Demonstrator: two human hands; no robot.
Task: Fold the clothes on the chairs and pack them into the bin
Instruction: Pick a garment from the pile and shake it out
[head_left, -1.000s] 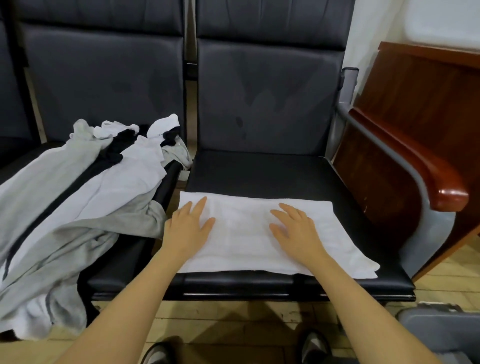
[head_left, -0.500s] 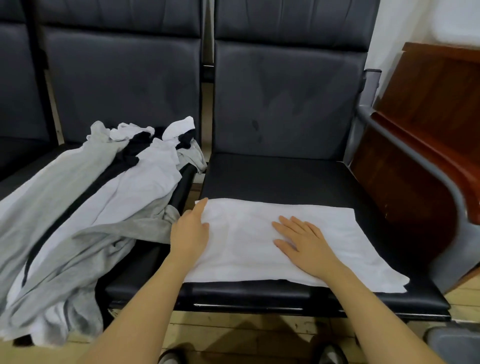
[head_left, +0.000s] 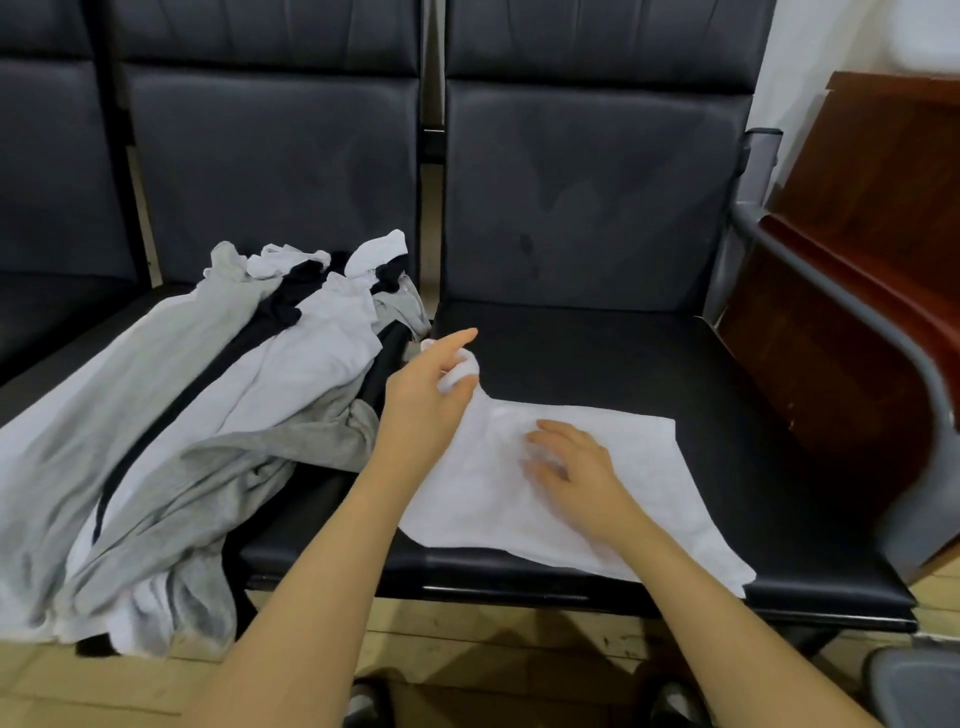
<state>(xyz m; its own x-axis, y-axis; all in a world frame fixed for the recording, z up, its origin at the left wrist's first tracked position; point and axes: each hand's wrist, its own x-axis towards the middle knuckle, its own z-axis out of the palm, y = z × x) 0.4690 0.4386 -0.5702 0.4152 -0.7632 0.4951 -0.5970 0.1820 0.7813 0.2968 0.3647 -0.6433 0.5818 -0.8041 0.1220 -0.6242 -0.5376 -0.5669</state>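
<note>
One white cloth (head_left: 571, 483) part-folded at seat (head_left: 623, 364) front edge; left hand (head_left: 426, 395) pinches its corner, right hand (head_left: 571, 467) fingers spread flat; pile (head_left: 182, 415) unfolded, nothing visibly binned.

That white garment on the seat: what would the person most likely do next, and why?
Probably carry the left hand rightward, folding the white garment over itself. It pinches the lifted far-left corner, while the right hand rests on the middle, pinning it to the black seat.

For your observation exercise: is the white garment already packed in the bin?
No, the white garment lies on the black chair seat.
</note>
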